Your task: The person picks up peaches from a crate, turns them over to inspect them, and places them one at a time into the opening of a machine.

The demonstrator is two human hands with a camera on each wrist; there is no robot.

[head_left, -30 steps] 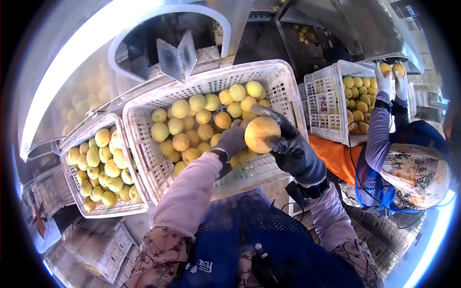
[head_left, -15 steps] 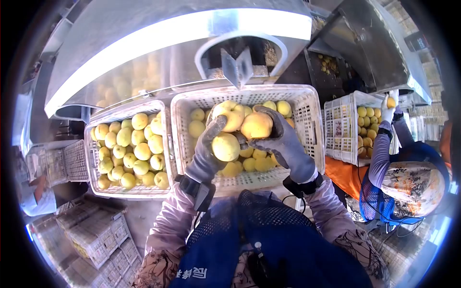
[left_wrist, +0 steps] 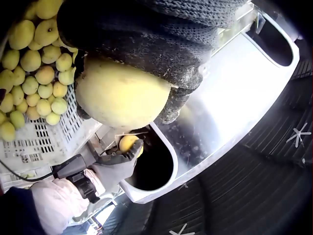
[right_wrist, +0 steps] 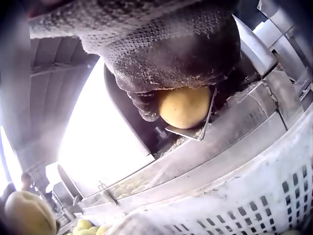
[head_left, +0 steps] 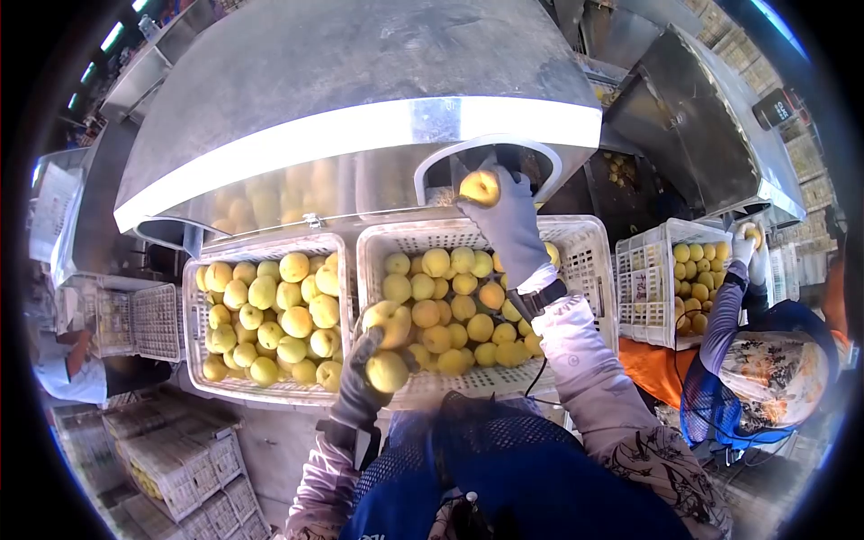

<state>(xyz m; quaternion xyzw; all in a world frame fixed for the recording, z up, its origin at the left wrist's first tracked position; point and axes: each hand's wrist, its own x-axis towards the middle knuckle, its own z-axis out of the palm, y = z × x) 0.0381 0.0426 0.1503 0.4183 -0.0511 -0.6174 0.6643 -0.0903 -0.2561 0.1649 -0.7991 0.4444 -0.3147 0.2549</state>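
My gloved right hand (head_left: 511, 220) reaches into the arched opening of a metal machine and grips a yellow peach (head_left: 480, 187). In the right wrist view that peach (right_wrist: 186, 107) is right at a V-shaped metal plate (right_wrist: 199, 132). Over the near left corner of the middle crate (head_left: 589, 270), my gloved left hand (head_left: 358, 382) holds two yellow peaches, one upper peach (head_left: 387, 322) and one lower peach (head_left: 387, 371). A large peach (left_wrist: 122, 93) shows under the dark glove fingers in the left wrist view. Many peaches (head_left: 463, 306) lie in the middle crate.
A second white crate (head_left: 270, 389) full of peaches stands against the middle one on the left. The machine's metal hood (head_left: 360, 63) rises behind both. At right, another person (head_left: 765, 360) works beside a further crate (head_left: 643, 279). Stacked crates (head_left: 180, 450) stand at lower left.
Both hands were together over the middle crate with peaches. The right hand has moved forward to the machine's opening with one peach; the left has drawn back toward the body with two.
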